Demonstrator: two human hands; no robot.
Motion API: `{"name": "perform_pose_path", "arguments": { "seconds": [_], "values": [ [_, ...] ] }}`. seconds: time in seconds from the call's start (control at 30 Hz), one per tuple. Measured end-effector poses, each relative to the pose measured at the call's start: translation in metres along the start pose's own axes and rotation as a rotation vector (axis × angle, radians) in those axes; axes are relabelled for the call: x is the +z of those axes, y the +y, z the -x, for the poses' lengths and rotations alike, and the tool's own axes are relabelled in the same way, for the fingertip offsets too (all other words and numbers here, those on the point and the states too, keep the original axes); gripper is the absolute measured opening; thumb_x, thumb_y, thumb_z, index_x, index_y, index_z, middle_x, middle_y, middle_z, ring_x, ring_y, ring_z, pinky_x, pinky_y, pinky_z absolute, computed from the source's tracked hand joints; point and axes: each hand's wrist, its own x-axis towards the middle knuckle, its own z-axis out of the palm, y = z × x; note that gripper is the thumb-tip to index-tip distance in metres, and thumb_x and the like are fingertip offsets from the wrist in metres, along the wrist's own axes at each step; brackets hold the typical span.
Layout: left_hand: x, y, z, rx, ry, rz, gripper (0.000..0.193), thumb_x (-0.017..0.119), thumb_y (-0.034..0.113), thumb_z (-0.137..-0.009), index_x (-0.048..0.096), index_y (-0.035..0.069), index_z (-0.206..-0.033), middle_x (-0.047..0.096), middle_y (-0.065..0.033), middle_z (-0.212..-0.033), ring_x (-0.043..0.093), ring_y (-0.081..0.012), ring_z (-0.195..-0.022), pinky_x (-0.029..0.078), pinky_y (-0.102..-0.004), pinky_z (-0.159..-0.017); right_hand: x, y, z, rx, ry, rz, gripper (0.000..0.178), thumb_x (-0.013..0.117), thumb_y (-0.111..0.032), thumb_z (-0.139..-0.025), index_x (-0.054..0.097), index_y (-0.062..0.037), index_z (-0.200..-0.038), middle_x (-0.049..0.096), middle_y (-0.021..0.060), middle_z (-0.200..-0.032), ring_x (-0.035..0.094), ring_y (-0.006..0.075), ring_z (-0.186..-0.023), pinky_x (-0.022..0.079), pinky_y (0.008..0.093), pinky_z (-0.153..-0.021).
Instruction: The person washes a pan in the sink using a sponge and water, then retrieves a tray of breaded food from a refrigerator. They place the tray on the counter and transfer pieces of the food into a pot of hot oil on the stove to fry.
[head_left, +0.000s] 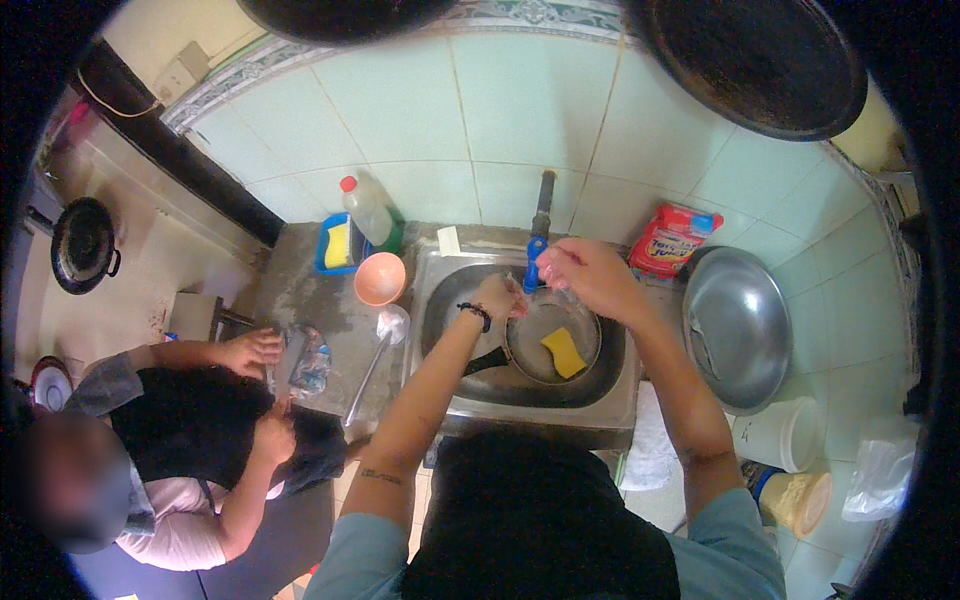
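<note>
A metal sink (435, 385) lies in front of me with a blue-handled tap (537, 248) at its back. My left hand (500, 297) is just left of the spout, fingers loosely curled and holding nothing I can see. Close to the tap's right side, my right hand (590, 278) has its fingers drawn together; whether they touch the tap or pinch something small, I cannot tell. Below both hands a frying pan (530, 335) rests in the sink, its black handle toward the left. A yellow sponge (564, 353) lies inside the pan.
Left of the sink are an orange bowl (380, 279), a ladle (368, 375), a bottle (368, 212) and a blue sponge tray (335, 262). A large metal basin (740, 330) and red packet (672, 240) stand right. At left, another person's hands (262, 352) handle a blade-like object.
</note>
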Motion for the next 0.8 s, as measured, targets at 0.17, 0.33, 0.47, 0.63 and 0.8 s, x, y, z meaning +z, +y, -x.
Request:
{"name": "perform_pose_path", "arguments": {
  "seconds": [0.17, 0.33, 0.47, 0.63, 0.8],
  "values": [
    [-0.012, 0.062, 0.045, 0.107, 0.070, -0.398, 0.011, 0.064, 0.011, -0.076, 0.067, 0.001, -0.081, 0.067, -0.0093, -0.072, 0.062, -0.0136, -0.061, 0.048, -0.0278, -0.059, -0.010, 0.030, -0.009, -0.147, 0.307, 0.393, 0.022, 0.050, -0.013, -0.088, 0.061, 0.0055, -0.093, 0.065, 0.0083, -0.080, 0.061, 0.0146, -0.073, 0.050, 0.0276, -0.069],
    [0.003, 0.116, 0.070, 0.490, 0.178, -0.338, 0.011, 0.063, 0.007, -0.076, 0.066, 0.001, -0.086, 0.067, -0.0100, -0.075, 0.064, -0.0146, -0.067, 0.049, -0.0276, -0.061, 0.030, 0.117, -0.029, 0.373, 0.065, -0.509, 0.019, 0.062, -0.006, -0.078, 0.061, 0.0007, -0.096, 0.064, 0.0106, -0.090, 0.062, 0.0218, -0.086, 0.051, 0.0317, -0.074],
    [0.012, 0.119, 0.056, 0.660, 0.321, -0.359, 0.016, 0.059, 0.002, -0.078, 0.064, 0.000, -0.093, 0.067, -0.0114, -0.080, 0.065, -0.0158, -0.070, 0.050, -0.0289, -0.064, 0.103, 0.184, -0.058, 0.475, -0.026, -1.264, 0.014, 0.056, -0.004, -0.081, 0.057, -0.0026, -0.095, 0.059, 0.0065, -0.085, 0.057, 0.0170, -0.064, 0.048, 0.0286, -0.058],
    [-0.002, 0.065, 0.033, 0.434, 0.487, -0.226, 0.015, 0.058, 0.003, -0.080, 0.063, -0.003, -0.093, 0.067, -0.0130, -0.081, 0.065, -0.0168, -0.068, 0.051, -0.0273, -0.060, 0.119, 0.204, -0.074, 0.467, 0.069, -1.158, 0.005, 0.056, -0.012, -0.082, 0.056, -0.0075, -0.084, 0.054, 0.0042, -0.070, 0.049, 0.0135, -0.050, 0.036, 0.0281, -0.039],
    [0.013, 0.038, 0.030, 0.466, 0.707, -0.232, 0.010, 0.057, 0.008, -0.084, 0.060, 0.001, -0.090, 0.065, -0.0126, -0.078, 0.064, -0.0192, -0.065, 0.049, -0.0301, -0.057, 0.106, 0.194, -0.075, 0.404, 0.151, -0.352, 0.012, 0.061, -0.019, -0.081, 0.056, -0.0084, -0.080, 0.051, 0.0001, -0.060, 0.044, 0.0117, -0.046, 0.030, 0.0266, -0.037]
  ]
}}
